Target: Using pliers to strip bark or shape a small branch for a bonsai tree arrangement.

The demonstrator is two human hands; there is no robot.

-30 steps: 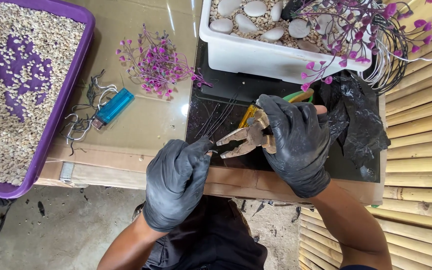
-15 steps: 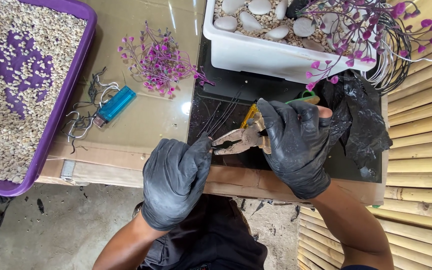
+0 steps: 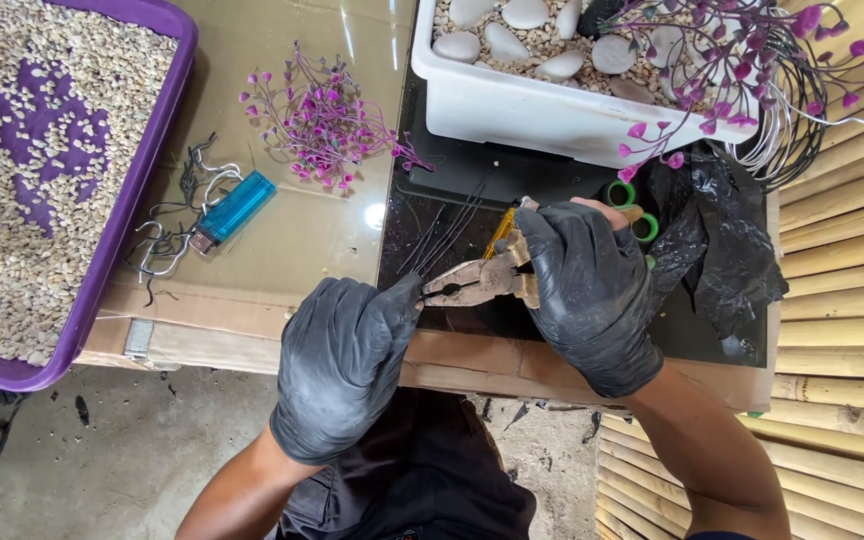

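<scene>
At the table edge, both hands stay as before: right grasping pliers, left pinching wires.

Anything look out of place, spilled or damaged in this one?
Mostly tidy. Odd bits: the gravel in the purple tray has bare patches showing the purple bottom; loose wire scraps lie scattered beside the blue lighter; a crumpled black bag sits at the table edge. Both gloved hands, left and right, work pliers on thin wires.

Left hand and right hand: black rubber gloves, dusty and creased. Forearms bare. Dark clothing.
</scene>
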